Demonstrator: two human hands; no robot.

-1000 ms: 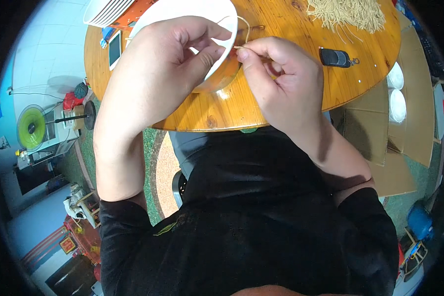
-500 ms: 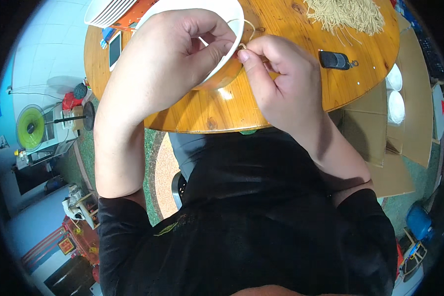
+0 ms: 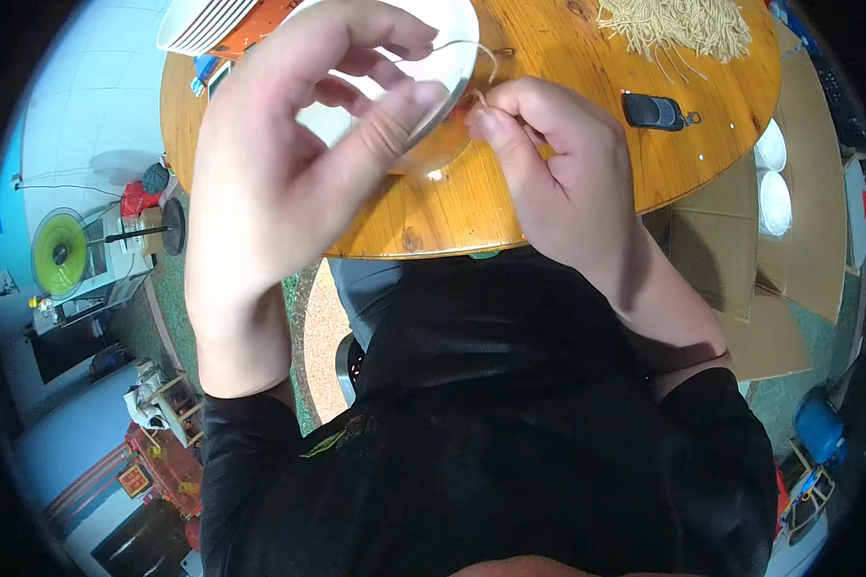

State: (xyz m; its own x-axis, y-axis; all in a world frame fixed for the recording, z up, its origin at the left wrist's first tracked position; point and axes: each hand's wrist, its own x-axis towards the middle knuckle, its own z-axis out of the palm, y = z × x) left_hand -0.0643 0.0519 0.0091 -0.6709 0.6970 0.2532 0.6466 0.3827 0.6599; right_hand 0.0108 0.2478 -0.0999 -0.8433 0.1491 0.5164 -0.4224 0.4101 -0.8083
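Observation:
My left hand [image 3: 308,144] hangs over a white bowl [image 3: 457,34] with thumb and fingers spread apart, and nothing is gripped between them. My right hand [image 3: 558,154] is just right of the bowl's rim, thumb and forefinger pinched on a thin beige string [image 3: 492,63]. From that pinch the string curves up and back left over the rim, toward the fingertips of my left hand. Whether it touches them I cannot tell. Much of the bowl is hidden behind my left hand.
A heap of beige strings [image 3: 678,24] lies at the far right of the round wooden table [image 3: 433,216]. Nearer sits a black key fob [image 3: 652,111]. White stacked containers [image 3: 202,29] stand by an orange box [image 3: 260,29] at far left. Cardboard [image 3: 707,260] stands beyond the table's right edge.
My left hand has opened, its thumb and fingers parting from a near pinch. The right hand keeps its pinch on the string and has barely shifted.

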